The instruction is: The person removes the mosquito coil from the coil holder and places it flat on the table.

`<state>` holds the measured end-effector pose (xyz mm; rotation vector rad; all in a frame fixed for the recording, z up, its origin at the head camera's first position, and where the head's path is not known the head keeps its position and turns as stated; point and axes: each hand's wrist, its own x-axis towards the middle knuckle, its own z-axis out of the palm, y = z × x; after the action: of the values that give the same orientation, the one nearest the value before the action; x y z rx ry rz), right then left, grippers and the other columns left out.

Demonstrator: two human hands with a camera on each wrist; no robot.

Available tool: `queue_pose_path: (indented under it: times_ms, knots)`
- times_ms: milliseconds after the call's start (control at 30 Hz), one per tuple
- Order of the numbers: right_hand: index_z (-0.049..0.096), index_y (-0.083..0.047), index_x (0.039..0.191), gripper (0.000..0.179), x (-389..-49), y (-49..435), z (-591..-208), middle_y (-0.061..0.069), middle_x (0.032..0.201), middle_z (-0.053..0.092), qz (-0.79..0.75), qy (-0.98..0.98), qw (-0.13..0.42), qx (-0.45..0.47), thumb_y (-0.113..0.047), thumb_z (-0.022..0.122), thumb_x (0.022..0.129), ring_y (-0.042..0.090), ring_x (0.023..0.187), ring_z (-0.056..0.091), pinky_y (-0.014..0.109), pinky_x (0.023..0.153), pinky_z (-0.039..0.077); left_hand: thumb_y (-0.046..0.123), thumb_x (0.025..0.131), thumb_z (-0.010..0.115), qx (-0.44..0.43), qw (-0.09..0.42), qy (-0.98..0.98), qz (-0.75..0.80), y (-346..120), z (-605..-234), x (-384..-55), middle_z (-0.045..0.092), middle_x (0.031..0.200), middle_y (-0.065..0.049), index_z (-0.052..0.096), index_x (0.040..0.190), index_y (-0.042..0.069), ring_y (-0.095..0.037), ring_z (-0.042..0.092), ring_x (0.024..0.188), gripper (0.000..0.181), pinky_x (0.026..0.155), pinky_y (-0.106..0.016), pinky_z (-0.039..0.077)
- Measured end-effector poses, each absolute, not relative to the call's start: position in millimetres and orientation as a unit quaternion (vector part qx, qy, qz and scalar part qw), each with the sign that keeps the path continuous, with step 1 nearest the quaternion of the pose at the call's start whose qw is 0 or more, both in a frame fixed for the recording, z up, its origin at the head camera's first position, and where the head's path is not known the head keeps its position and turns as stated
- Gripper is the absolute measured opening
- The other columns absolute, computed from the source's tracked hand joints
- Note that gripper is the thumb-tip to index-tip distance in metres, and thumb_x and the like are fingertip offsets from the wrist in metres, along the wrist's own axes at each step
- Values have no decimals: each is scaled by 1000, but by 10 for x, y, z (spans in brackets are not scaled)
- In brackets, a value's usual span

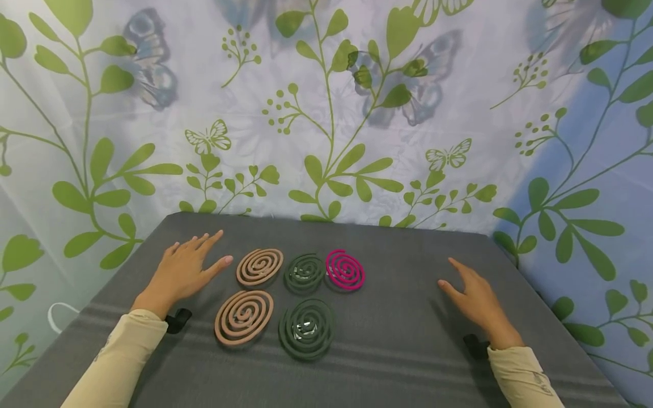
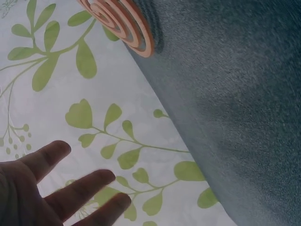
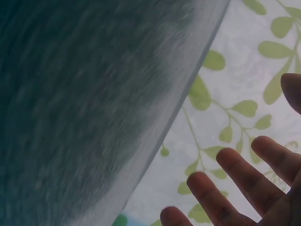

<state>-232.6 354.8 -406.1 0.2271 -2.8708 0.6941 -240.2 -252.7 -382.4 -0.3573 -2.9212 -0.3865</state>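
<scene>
Several mosquito coils lie in two rows on the grey table. The back row has a tan coil (image 1: 258, 268), a dark green coil (image 1: 293, 274) and a pink coil (image 1: 336, 273). In the front row are another tan coil (image 1: 221, 327) and a second dark green coil (image 1: 286, 342). My left hand (image 1: 179, 273) hovers left of the tan coils, fingers spread and holding nothing. Out to the right of the pink coil, my right hand (image 1: 474, 300) is held over the table, its fingers extended and nothing in them.
A grey cloth covers the table (image 1: 398, 351). Behind it and along the sides hangs a white curtain (image 1: 245, 141) printed with green leaves and butterflies. Past the left table edge shows a white looped cord (image 1: 50, 317). Black straps (image 1: 178, 321) circle both wrists.
</scene>
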Motion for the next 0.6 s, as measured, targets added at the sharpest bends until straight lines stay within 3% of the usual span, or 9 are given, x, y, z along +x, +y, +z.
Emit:
queue_pose_path:
  times_ms: [267,600]
  knots:
    - [38,5,163,66,-2318,3471,-4033,38,150,53,311,-942,69,102,-24,67,111,61,130,56,70,95,53,49,113,57,-168,94,-964,-182,-2474,-3771,-2388,56,153,-32,48,163,5,-57,51,140,67,114,-78,31]
    - [44,6,159,57,-2309,3319,-4037,36,145,58,390,-908,47,145,-13,66,110,56,127,61,66,95,55,38,113,61,-203,89,-941,-257,-2459,-3753,-2360,63,150,-22,56,158,8,-51,56,138,54,110,-72,43]
